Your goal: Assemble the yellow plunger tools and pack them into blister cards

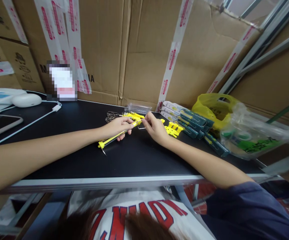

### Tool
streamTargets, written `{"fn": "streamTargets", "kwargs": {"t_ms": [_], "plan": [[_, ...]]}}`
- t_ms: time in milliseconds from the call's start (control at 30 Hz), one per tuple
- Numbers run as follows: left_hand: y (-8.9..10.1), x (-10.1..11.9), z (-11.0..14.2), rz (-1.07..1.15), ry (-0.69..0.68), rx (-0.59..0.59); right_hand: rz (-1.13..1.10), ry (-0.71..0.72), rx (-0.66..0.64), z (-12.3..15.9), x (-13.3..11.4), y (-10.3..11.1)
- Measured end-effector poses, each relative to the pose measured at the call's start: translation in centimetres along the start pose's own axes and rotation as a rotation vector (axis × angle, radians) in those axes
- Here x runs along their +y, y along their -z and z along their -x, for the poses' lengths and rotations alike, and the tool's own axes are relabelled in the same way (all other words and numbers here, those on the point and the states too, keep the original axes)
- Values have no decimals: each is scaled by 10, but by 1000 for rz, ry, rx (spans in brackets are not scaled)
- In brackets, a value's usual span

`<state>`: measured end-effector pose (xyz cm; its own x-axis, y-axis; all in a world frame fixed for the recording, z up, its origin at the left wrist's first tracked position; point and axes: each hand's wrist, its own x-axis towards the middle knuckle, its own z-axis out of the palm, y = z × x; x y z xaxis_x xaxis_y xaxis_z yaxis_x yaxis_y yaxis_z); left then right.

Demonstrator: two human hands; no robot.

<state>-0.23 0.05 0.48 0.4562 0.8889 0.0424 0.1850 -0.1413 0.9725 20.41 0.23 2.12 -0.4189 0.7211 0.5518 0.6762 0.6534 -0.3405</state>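
Note:
My left hand (120,127) is closed round a slim yellow-and-clear tube tool (111,138), which slants across the black tabletop. From the yellow collar at its lower left end sticks a thin metal tip (103,152). At the tool's upper end, my right hand (155,128) pinches with thumb and forefinger. A thin metal wire seems to be between these fingertips, but it is too small to make out for certain. Just beyond my left hand lie several yellow sticks (135,115) and a heap of bent metal wire pieces (111,115). Small yellow plastic parts (174,129) lie right of my right hand.
Clear tubes (139,108) lie at the back. Stacked narrow boxes (184,116), a yellow bag (214,108) and a clear plastic bag (251,133) stand right. Left are a phone (1,125), a white case (26,100) and a cable (34,121). Cardboard (146,66) walls the back.

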Motion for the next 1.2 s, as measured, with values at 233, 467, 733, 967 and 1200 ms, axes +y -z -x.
{"fn": "streamTargets", "kwargs": {"t_ms": [233,467,733,967,1200], "plan": [[1,0,2,-41,-16,-51,69,-18,-15,0,-3,1],[2,0,0,-81,-17,-81,56,-31,-16,0,-5,1],[4,-4,-1,-120,-24,-110,121,-20,-16,3,-8,0],[3,0,1,-137,-2,-120,125,-51,-30,2,-11,0],[1,3,2,-114,30,-79,108,-39,-47,2,-11,0]]}}
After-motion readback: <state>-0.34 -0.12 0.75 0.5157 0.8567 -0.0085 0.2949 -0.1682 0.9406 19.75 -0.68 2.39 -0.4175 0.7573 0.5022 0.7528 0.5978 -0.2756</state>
